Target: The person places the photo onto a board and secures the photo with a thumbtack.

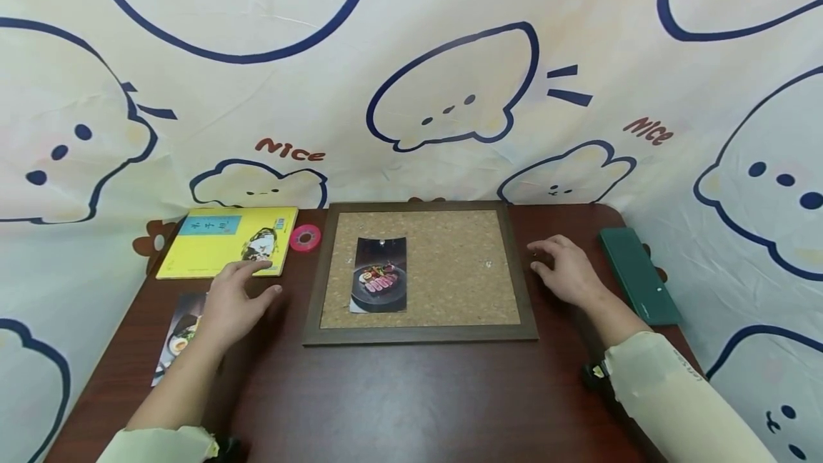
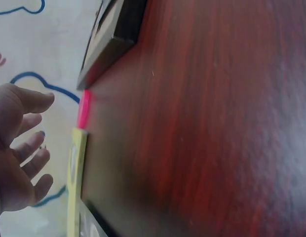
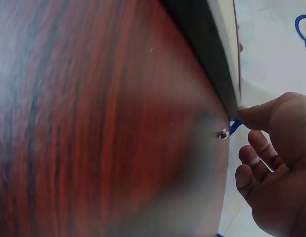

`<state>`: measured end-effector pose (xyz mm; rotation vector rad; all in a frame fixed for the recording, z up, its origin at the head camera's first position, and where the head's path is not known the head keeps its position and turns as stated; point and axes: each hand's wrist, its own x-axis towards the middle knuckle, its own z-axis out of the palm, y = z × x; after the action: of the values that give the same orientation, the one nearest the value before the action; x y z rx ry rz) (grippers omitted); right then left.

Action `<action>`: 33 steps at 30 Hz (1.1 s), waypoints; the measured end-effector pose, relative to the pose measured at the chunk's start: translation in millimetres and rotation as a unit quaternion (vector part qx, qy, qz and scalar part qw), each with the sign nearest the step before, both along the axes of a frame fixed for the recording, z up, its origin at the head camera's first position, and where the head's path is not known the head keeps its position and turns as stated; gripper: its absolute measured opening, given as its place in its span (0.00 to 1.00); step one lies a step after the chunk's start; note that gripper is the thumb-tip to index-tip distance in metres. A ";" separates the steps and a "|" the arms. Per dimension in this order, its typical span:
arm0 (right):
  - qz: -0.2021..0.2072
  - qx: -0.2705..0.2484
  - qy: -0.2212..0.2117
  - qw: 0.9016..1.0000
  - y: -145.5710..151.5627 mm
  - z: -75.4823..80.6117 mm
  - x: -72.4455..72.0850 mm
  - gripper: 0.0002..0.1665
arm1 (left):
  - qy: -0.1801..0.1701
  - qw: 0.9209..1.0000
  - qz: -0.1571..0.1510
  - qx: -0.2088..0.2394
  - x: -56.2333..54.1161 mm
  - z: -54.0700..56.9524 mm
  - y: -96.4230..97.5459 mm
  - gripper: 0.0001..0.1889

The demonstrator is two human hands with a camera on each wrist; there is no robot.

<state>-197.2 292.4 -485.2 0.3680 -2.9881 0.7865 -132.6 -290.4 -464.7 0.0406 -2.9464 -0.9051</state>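
Observation:
A framed cork board [image 1: 418, 336] lies on the table, with a food photo [image 1: 379, 291] fixed to it by a clear pushpin at the top edge. Over the table left of the board, my left hand [image 1: 233, 309] is held with fingers apart and nothing in them, close to a yellow book [image 1: 215, 252]. Beneath that forearm a second food photo [image 1: 183, 331] is partly hidden. Just beyond the board's right edge hovers my right hand [image 1: 567, 271], fingers loosely bent and empty. In the right wrist view, a small clear pushpin [image 3: 222, 134] lies near its fingertips.
Between book and board sits a round pink item [image 1: 305, 238] with a hole in its middle. A dark green case [image 1: 639, 277] lies along the table's right edge. A cartoon-printed cloth [image 1: 444, 184] closes off the back and both sides.

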 end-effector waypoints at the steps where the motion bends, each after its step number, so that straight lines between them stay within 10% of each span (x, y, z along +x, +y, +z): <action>1: -0.002 0.001 -0.003 1.000 1.6 -0.7 -0.6 0.20 | -0.002 1.000 0.002 -0.001 0.7 -1.4 -2.7 0.30; 33: -0.005 0.021 -0.006 1.000 13.5 -18.6 -20.0 0.15 | -0.151 0.981 0.111 -0.045 29.4 -7.0 -87.5 0.48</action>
<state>-217.2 306.0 -503.7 0.3503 -3.0179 0.7295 -103.3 -377.9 -471.6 0.5367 -3.1647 -0.7943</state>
